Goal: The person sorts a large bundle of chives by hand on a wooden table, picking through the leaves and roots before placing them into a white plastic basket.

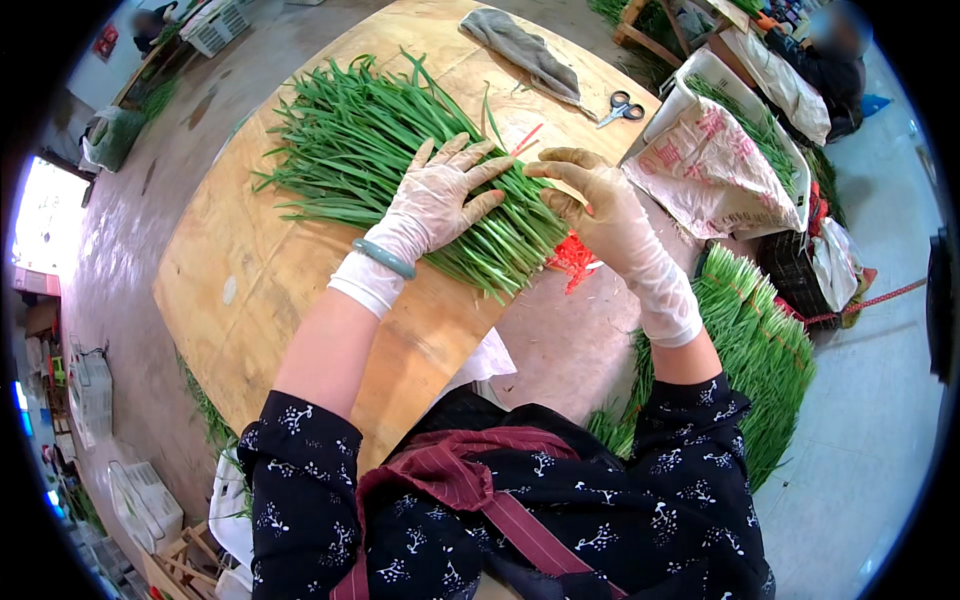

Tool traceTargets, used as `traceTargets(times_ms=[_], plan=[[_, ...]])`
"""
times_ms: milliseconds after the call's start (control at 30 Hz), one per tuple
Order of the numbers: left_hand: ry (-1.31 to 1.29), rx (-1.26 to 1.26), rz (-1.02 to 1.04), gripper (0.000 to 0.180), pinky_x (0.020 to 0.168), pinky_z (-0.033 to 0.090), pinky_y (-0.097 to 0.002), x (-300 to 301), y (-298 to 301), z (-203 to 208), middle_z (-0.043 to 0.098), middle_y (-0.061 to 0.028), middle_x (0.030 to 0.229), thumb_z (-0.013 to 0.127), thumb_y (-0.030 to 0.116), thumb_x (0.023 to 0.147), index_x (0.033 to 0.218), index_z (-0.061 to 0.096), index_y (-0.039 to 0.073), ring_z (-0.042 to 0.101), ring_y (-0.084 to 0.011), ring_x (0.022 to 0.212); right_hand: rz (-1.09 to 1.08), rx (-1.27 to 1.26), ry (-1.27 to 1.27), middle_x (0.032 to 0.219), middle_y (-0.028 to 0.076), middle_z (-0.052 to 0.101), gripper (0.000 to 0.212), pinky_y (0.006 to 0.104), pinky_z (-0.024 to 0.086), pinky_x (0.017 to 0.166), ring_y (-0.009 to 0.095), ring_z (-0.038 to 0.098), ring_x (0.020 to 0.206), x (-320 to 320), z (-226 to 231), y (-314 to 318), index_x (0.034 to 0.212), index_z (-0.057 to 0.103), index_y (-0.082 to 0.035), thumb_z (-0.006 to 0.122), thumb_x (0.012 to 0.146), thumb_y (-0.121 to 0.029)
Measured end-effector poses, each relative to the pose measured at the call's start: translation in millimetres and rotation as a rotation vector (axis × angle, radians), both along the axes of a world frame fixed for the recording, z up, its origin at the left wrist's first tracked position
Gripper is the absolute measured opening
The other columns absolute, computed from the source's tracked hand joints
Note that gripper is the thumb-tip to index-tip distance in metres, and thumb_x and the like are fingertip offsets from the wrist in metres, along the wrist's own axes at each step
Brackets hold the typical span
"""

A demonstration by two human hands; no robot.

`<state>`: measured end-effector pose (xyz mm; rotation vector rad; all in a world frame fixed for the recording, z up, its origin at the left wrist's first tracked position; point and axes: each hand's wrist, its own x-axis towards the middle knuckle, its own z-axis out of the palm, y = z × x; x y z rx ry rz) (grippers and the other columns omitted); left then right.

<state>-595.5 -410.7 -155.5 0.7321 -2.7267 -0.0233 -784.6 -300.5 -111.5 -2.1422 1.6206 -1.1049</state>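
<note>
A thick layer of green garlic chives (pixel 350 130) lies on the wooden tabletop (pixel 240 300), leaf tips to the left and pale stems to the right. My left hand (pixel 440 195), in a thin whitish glove, rests on the chives with its fingers spread. My right hand (pixel 590 190), gloved too, is at the stem side, its fingers curved and apart from the thumb. A small red spot shows by its palm; I cannot make out whether it is a strip. A red strip (pixel 526 139) sticks up from the chives between the hands. Red strips (pixel 573 262) lie heaped below my right hand.
Scissors (pixel 620 109) and a grey cloth (pixel 525 55) lie on the far tabletop. Bundled chives (pixel 755 350) stand at my right. Beyond them is a white crate (pixel 715 75) with a printed sack (pixel 710 170) over it. Another person (pixel 815 75) is at the far right.
</note>
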Motion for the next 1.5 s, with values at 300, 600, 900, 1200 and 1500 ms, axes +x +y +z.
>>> traceTargets(times_ms=[300,600,900,1200,1500], plan=[[-0.081,0.007,0.042,0.048,0.106,0.018,-0.0477,-4.9,-1.9,-5.9,0.042,-0.0049,0.134,0.037,0.050,0.089,0.133,0.039,0.029,0.033,-0.0278,0.127,-0.008,-0.016,0.469,0.122,0.002,0.050,0.033,0.0478,0.022,0.102,0.029,0.040,0.119,29.2,0.2,37.9,0.097,0.064,-0.025,0.069,0.064,-0.022],[-0.012,-0.009,0.019,0.048,0.106,0.018,-0.0489,-2.1,-0.3,-9.1,0.039,-0.0053,0.136,0.037,0.046,0.090,0.135,0.035,0.029,0.032,-0.0294,0.128,-0.213,-0.071,0.505,0.127,0.003,0.049,0.015,0.0497,0.009,0.106,0.026,0.042,0.119,39.6,-34.6,46.0,0.083,0.062,-0.023,0.062,0.068,-0.022],[-0.019,0.002,0.011,0.050,0.106,0.016,-0.0494,1.3,1.3,-8.8,0.034,-0.0048,0.140,0.038,0.045,0.089,0.136,0.034,0.027,0.028,-0.0304,0.130,-0.228,-0.042,0.257,0.117,-0.001,0.055,0.019,0.0513,0.009,0.104,0.028,0.041,0.117,32.8,-52.1,51.2,0.081,0.062,-0.022,0.069,0.064,-0.018],[-0.004,0.000,0.020,0.050,0.106,0.017,-0.0493,0.8,1.0,-12.8,0.034,-0.0041,0.139,0.039,0.044,0.089,0.136,0.033,0.027,0.029,-0.0299,0.129,-0.394,-0.062,-0.040,0.113,0.003,0.055,0.013,0.0442,0.018,0.102,0.027,0.042,0.112,51.1,-57.8,49.9,0.084,0.061,-0.013,0.066,0.071,-0.014],[0.003,0.010,0.027,0.050,0.106,0.016,-0.0486,-0.4,1.2,-11.5,0.037,-0.0047,0.138,0.038,0.045,0.089,0.135,0.035,0.026,0.031,-0.0293,0.128,-0.244,0.065,-0.741,0.107,0.013,0.054,0.008,0.0353,0.036,0.092,0.026,0.050,0.103,30.7,-51.7,62.4,0.081,0.059,-0.004,0.063,0.077,-0.009]])
